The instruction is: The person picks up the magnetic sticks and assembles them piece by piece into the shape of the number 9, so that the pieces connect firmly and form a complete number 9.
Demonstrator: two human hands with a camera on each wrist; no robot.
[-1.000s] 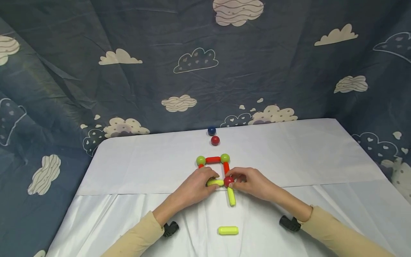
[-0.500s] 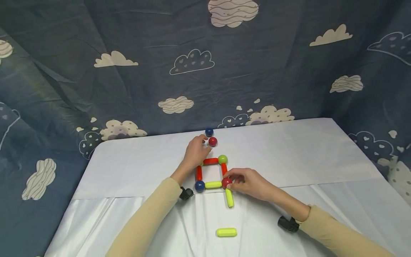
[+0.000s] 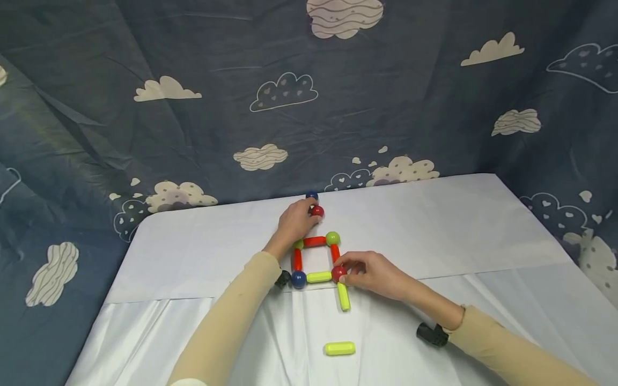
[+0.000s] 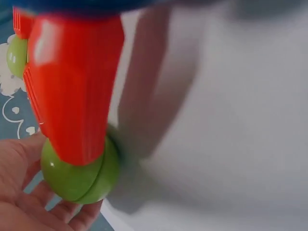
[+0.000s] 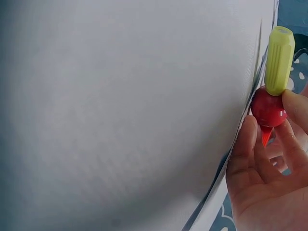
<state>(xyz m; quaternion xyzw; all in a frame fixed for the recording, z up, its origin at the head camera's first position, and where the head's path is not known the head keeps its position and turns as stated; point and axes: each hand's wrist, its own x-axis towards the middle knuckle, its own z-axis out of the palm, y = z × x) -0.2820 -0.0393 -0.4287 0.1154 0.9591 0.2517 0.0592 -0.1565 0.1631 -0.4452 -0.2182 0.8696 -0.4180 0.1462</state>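
Note:
At the back of the table my left hand (image 3: 293, 220) pinches a loose red ball (image 3: 317, 211) between thumb and fingers. A blue ball (image 3: 311, 195) lies just behind it, partly covered. My right hand (image 3: 379, 273) grips another red ball (image 3: 339, 274), the near right corner of a square of rods and balls. Red rods (image 3: 315, 242), a yellow-green rod (image 3: 319, 277), green balls (image 3: 332, 238) and a blue ball (image 3: 299, 279) form the other parts. From the gripped corner a second yellow-green rod (image 5: 280, 60) sticks out. The left wrist view shows a green ball (image 4: 79, 175) overlapping my fingers.
A loose yellow-green rod (image 3: 340, 348) lies near the front on the white cloth (image 3: 415, 343). My left forearm passes close to the square's left side. A dark curtain (image 3: 207, 128) with cloud prints hangs behind the table.
My left hand has left the yellow-green rod at the square's near side, reached to the back and taken the loose red ball. My right hand keeps its grip on the corner ball.

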